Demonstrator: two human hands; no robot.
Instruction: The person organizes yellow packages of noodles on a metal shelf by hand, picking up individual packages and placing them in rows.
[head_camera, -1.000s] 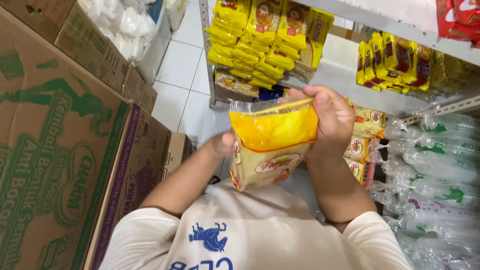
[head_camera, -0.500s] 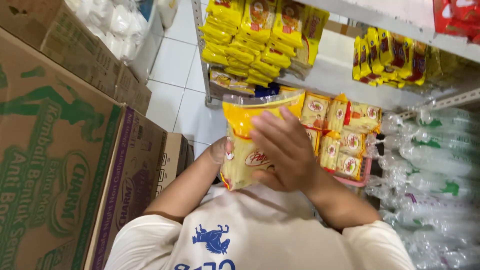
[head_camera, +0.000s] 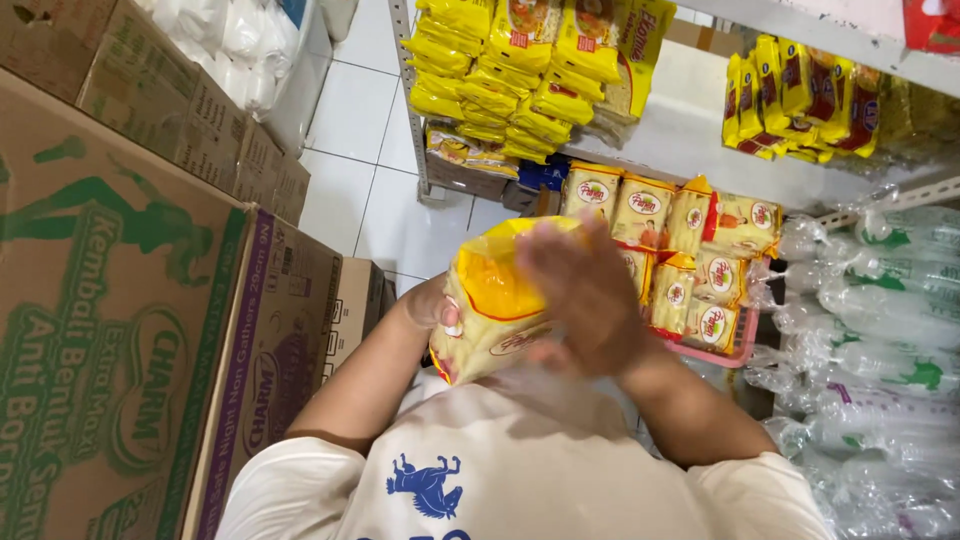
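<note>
I hold a yellow and orange plastic food packet (head_camera: 490, 305) upright in front of my chest. My left hand (head_camera: 432, 305) grips its left edge from behind. My right hand (head_camera: 580, 295) lies flat across the packet's front right side, blurred by motion, fingers spread over the plastic. Just beyond the packet, several similar yellow packets stand in a pink basket (head_camera: 735, 350) on the lower shelf.
Large cardboard boxes (head_camera: 130, 330) are stacked at my left. White shelves (head_camera: 690, 120) ahead carry stacks of yellow packets (head_camera: 520, 70). Clear plastic-wrapped bags (head_camera: 880, 340) fill the right side. White floor tiles (head_camera: 360, 150) run between the boxes and the shelf.
My right hand has come down from pinching the packet's top edge and now lies across its front. The packet has dropped slightly lower and tilted.
</note>
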